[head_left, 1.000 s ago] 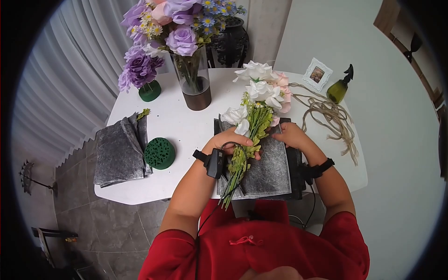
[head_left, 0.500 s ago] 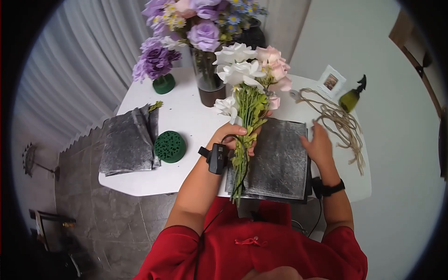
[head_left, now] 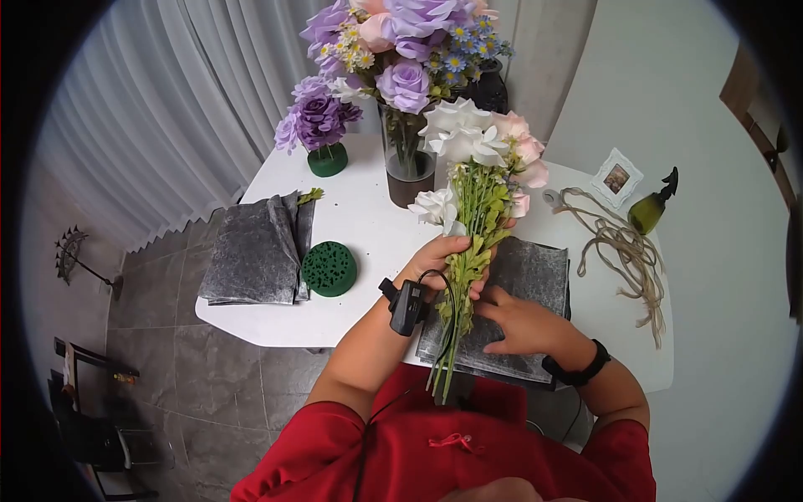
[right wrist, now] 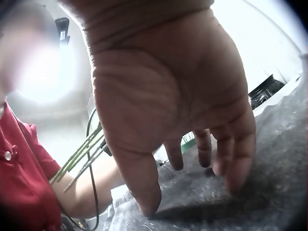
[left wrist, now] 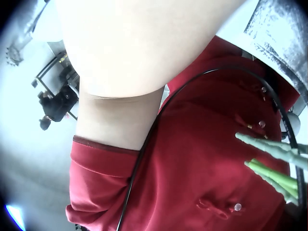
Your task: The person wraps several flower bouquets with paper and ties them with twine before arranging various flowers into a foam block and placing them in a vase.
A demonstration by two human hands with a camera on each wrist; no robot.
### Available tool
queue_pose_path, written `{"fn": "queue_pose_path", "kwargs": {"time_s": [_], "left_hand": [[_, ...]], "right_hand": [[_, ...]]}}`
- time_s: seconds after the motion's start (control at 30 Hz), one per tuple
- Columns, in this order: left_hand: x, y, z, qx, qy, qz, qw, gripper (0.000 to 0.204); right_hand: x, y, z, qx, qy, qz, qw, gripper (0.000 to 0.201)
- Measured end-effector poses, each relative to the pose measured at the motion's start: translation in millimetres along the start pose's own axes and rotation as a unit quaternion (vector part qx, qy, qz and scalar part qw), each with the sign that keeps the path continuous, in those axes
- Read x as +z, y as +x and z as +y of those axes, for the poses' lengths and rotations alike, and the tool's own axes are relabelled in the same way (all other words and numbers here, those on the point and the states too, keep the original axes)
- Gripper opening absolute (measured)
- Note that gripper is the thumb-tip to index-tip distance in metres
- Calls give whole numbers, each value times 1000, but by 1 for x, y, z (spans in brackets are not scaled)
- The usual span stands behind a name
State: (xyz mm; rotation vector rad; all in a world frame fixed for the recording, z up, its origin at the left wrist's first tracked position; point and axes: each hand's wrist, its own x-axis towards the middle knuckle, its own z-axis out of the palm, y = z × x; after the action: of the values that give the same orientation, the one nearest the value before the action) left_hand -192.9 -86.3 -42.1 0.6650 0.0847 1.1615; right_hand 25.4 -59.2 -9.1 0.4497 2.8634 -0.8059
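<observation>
A bunch of white and pink roses (head_left: 477,138) with green stems stands out over the table, its heads pointing away from me. My left hand (head_left: 442,258) grips the stems, and their cut ends (head_left: 442,381) hang below it toward the red shirt. Stem tips (left wrist: 274,178) also show at the edge of the left wrist view. Under the bunch lies a stack of dark grey wrapping sheets (head_left: 535,272). My right hand (head_left: 531,325) is over these sheets, beside the stems. In the right wrist view its spread fingers (right wrist: 147,192) point down at the grey sheet (right wrist: 192,211).
At left are another pile of grey sheets (head_left: 251,259) and a round green foam block (head_left: 329,269). Behind stand purple flowers (head_left: 318,117) in foam and a tall vase (head_left: 410,180). Twine (head_left: 623,259), a white picture frame (head_left: 617,177) and a green spray bottle (head_left: 648,213) are at right.
My right hand has left the sheets' far edge, passed over their right side and come back left beside the stems. The left hand keeps holding the bunch. The head view has shifted.
</observation>
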Motion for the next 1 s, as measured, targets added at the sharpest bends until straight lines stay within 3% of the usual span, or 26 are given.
{"fn": "queue_pose_path", "kwargs": {"time_s": [0.07,0.13,0.2,0.23,0.27,0.3,0.33,0.37,0.4,0.43,0.5,0.53,0.57,0.6,0.63,0.67,0.7,0.73,0.77,0.83,0.87,0.9,0.93,0.97,1.0], "left_hand": [[-9,-1,-1,-19,7,27,999,52],[-9,0,-1,-42,14,55,997,46],[-6,3,0,-60,74,107,990,58],[-2,5,0,-62,75,103,990,58],[3,8,-1,-54,117,133,983,50],[10,10,-1,-46,159,164,973,43],[17,13,-1,-66,171,190,965,38],[15,16,-5,-67,172,186,965,38],[10,19,-10,-42,179,203,962,37],[6,22,-15,-18,187,220,957,35],[-4,26,-23,-8,239,218,946,34],[-12,27,-25,-44,301,209,930,35],[-20,27,-28,-80,361,199,908,36],[-3,29,-33,-19,293,194,936,46],[0,29,-32,-21,294,193,936,46],[2,28,-29,-9,283,145,948,51],[2,26,-27,4,270,98,958,58],[-5,27,-23,8,193,9,981,64],[-10,29,-25,6,192,7,981,64],[-9,35,-27,62,234,86,966,60],[-20,36,-32,66,338,115,932,62],[-20,36,-33,65,337,114,932,62],[-20,34,-33,91,588,98,798,65],[-20,33,-34,109,790,73,599,67],[-11,30,-36,40,839,89,536,73]], "right_hand": [[7,3,4,-83,-66,-31,994,59],[9,5,15,-119,-49,0,992,57],[-5,5,20,-155,-35,34,987,55],[-22,2,18,-37,80,18,996,51],[-34,-1,19,81,192,0,978,49],[-36,0,30,83,191,3,978,49],[-35,3,46,118,383,8,916,45],[-34,3,57,147,559,13,816,42],[-34,2,54,139,596,0,791,41],[-29,4,53,137,594,4,793,41],[-11,11,47,127,527,16,840,37],[-4,13,35,34,565,23,824,29],[1,15,38,33,565,25,824,29],[5,19,40,12,582,40,812,29],[8,21,42,-8,599,56,799,30],[6,17,46,-12,646,76,759,32],[-2,13,43,-11,646,78,759,32],[-12,9,38,-16,685,109,720,31],[-22,6,35,-22,720,140,679,30],[-45,1,40,-21,695,172,698,28],[-57,0,47,-36,641,216,736,27],[-69,1,53,-50,583,258,769,27],[-82,6,58,-36,551,312,773,22],[-95,11,64,-22,518,365,773,21],[-108,18,71,-21,518,366,773,21]]}}
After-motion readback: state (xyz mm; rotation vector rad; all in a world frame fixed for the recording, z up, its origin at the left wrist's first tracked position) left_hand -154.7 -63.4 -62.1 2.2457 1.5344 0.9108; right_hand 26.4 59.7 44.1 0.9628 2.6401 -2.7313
